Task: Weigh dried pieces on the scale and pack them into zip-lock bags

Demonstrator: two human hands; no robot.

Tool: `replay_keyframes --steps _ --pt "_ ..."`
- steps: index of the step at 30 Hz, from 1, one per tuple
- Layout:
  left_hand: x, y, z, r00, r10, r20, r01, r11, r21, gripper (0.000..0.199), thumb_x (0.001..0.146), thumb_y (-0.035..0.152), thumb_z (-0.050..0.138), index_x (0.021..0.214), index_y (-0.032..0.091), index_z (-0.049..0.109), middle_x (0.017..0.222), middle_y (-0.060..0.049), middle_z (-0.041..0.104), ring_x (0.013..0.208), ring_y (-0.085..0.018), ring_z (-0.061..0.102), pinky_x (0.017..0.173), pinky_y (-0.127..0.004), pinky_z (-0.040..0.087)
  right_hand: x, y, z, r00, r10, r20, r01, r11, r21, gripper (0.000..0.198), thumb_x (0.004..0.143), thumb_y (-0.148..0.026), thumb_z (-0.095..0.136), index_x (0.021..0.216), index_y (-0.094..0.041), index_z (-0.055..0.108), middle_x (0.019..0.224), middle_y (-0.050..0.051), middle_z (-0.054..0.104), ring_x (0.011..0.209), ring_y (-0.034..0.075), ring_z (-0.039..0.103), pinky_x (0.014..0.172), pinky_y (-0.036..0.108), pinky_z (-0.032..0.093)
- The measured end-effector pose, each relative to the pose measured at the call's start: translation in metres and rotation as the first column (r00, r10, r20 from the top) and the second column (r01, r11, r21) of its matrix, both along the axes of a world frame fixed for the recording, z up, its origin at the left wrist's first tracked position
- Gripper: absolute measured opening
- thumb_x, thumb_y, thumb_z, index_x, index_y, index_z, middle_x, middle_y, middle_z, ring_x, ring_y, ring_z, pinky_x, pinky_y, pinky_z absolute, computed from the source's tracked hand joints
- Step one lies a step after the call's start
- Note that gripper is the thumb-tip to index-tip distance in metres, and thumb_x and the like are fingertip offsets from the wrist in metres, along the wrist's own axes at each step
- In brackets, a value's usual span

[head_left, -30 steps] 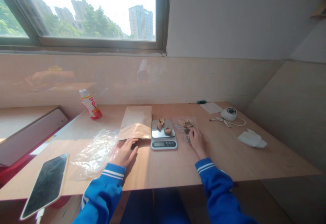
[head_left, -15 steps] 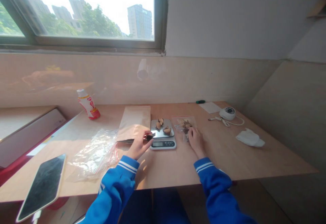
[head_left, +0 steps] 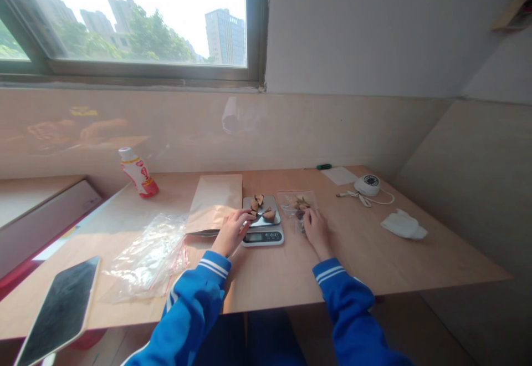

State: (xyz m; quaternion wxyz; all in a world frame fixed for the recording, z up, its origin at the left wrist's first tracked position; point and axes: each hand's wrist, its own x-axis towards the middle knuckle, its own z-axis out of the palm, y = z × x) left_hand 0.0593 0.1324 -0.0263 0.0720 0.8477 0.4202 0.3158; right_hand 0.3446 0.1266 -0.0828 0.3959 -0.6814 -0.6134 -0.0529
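Observation:
A small digital kitchen scale (head_left: pixel 263 237) stands before me with several brown dried pieces (head_left: pixel 269 214), mushroom-like in look, on its metal plate. My left hand (head_left: pixel 231 232) reaches over the scale's left edge, its fingertips at one dried piece (head_left: pixel 252 214) low on the plate. On the right, a clear zip bag (head_left: pixel 286 195) lies flat with more dried pieces (head_left: pixel 300 203) in it. My right hand (head_left: pixel 316 230) is curled at the bag's right lower side, its fingers pinched on the bag. The fingertips there are partly hidden.
A brown paper pouch (head_left: pixel 218 197) lies left of the scale, with clear plastic bags (head_left: pixel 149 255) beside it. Further left are a red-and-white bottle (head_left: pixel 139 173) and a phone (head_left: pixel 60 310). To the right lie a white corded device (head_left: pixel 367 186), a crumpled white cloth or tissue (head_left: pixel 404 224) and a green-handled tool (head_left: pixel 324 167).
My left hand has moved up onto the scale's plate with a dried piece, which now sits beside the others. My right hand has stayed at the bag. The view has shifted slightly.

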Motion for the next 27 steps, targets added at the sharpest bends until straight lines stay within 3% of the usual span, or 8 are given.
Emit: replay_keyframes --steps 4,8,13,18,22,27 --pt "-0.025 -0.027 -0.006 0.988 0.113 0.107 -0.108 0.993 -0.047 0.029 0.086 0.017 0.035 0.098 0.018 0.061 0.100 -0.008 0.064 0.096 -0.021 0.058 0.085 -0.036 0.047 0.000 -0.001 0.001 1.000 0.006 -0.001 -0.006 1.000 -0.015 0.036 0.091 -0.028 0.028 0.084 -0.018 0.061 0.093 0.010 0.066 0.087 0.022 0.055 0.079 0.034 0.039" --pt "-0.059 -0.041 -0.027 0.956 0.272 0.108 -0.262 0.960 -0.095 0.028 0.080 0.014 0.036 0.086 0.020 0.062 0.092 -0.006 0.066 0.090 -0.020 0.061 0.082 -0.035 0.050 0.001 -0.001 0.001 1.000 0.011 0.011 -0.011 1.000 -0.011 0.035 0.091 -0.028 0.028 0.081 -0.018 0.061 0.089 0.010 0.066 0.085 0.023 0.055 0.078 0.035 0.039" --pt "-0.083 -0.036 -0.050 0.899 0.436 -0.037 -0.434 0.899 0.057 0.032 0.080 0.015 0.036 0.099 0.016 0.062 0.103 -0.013 0.065 0.102 -0.026 0.059 0.093 -0.044 0.046 0.001 -0.002 0.002 1.000 0.008 0.020 -0.007 1.000 -0.013 0.034 0.090 -0.028 0.029 0.079 -0.019 0.060 0.087 0.009 0.066 0.083 0.022 0.055 0.076 0.034 0.039" --pt "-0.079 -0.027 -0.056 0.897 0.398 -0.194 -0.386 0.917 0.100 0.036 0.087 0.023 0.031 0.105 0.010 0.060 0.110 -0.020 0.062 0.107 -0.031 0.056 0.094 -0.047 0.045 0.001 -0.003 0.002 1.000 0.018 -0.015 -0.018 1.000 -0.007 0.034 0.090 -0.028 0.029 0.082 -0.018 0.060 0.088 0.010 0.066 0.084 0.023 0.056 0.077 0.035 0.040" --pt "-0.074 -0.021 -0.050 0.901 0.351 -0.255 -0.342 0.936 0.080 0.037 0.088 0.023 0.030 0.110 0.011 0.057 0.116 -0.019 0.060 0.111 -0.030 0.055 0.095 -0.045 0.043 0.001 -0.003 0.002 1.000 0.011 -0.012 -0.011 1.000 -0.009 0.034 0.090 -0.028 0.029 0.083 -0.017 0.060 0.088 0.011 0.066 0.085 0.023 0.057 0.078 0.035 0.041" --pt "-0.064 -0.011 -0.027 0.868 0.317 -0.383 -0.369 0.927 -0.070 0.039 0.089 0.019 0.026 0.103 0.009 0.061 0.103 -0.020 0.063 0.085 -0.027 0.064 0.079 -0.041 0.048 0.000 -0.003 0.004 1.000 0.011 -0.009 -0.011 1.000 -0.015 0.034 0.090 -0.029 0.029 0.081 -0.018 0.060 0.090 0.010 0.066 0.085 0.023 0.056 0.078 0.035 0.040"
